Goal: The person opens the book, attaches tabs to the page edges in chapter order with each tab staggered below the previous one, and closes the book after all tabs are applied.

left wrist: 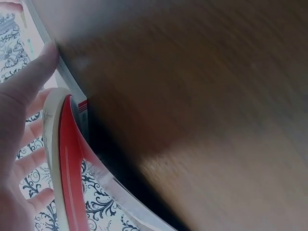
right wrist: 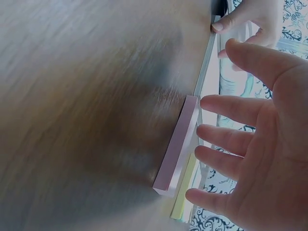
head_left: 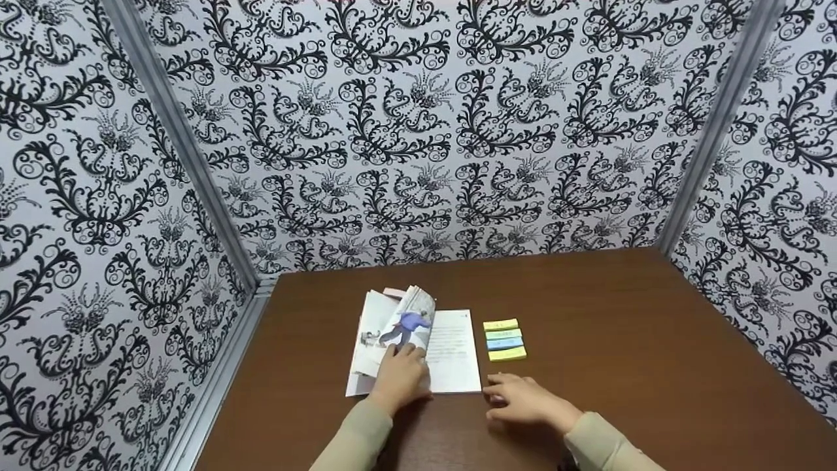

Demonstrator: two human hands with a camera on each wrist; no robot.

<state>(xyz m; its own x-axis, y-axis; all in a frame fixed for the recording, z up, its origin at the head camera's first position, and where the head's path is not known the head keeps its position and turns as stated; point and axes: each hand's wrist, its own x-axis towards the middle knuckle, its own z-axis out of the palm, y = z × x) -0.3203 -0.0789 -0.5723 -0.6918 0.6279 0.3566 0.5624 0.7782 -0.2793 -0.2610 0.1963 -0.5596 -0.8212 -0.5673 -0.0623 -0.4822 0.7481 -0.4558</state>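
An open book [head_left: 454,353] lies on the table, with a group of its left pages [head_left: 409,320] lifted and curling; one shows a figure in blue. My left hand [head_left: 402,378] rests over the book's lower middle, fingers on the curled pages. In the left wrist view its thumb [left wrist: 45,60] touches the book's lower edge, beside a bent red-and-white part [left wrist: 70,163]. My right hand [head_left: 523,400] hovers right of the book's lower corner, fingers loosely spread. A pink sticky-note pad [right wrist: 177,144] lies just beneath its fingertips [right wrist: 209,103], partly hidden in the head view.
Several sticky-note pads in yellow, green and blue [head_left: 505,343] lie in a column right of the book. A pink strip [head_left: 394,292] sticks out at the book's top. Patterned walls [head_left: 418,163] enclose the brown table [head_left: 621,340] at the back and sides.
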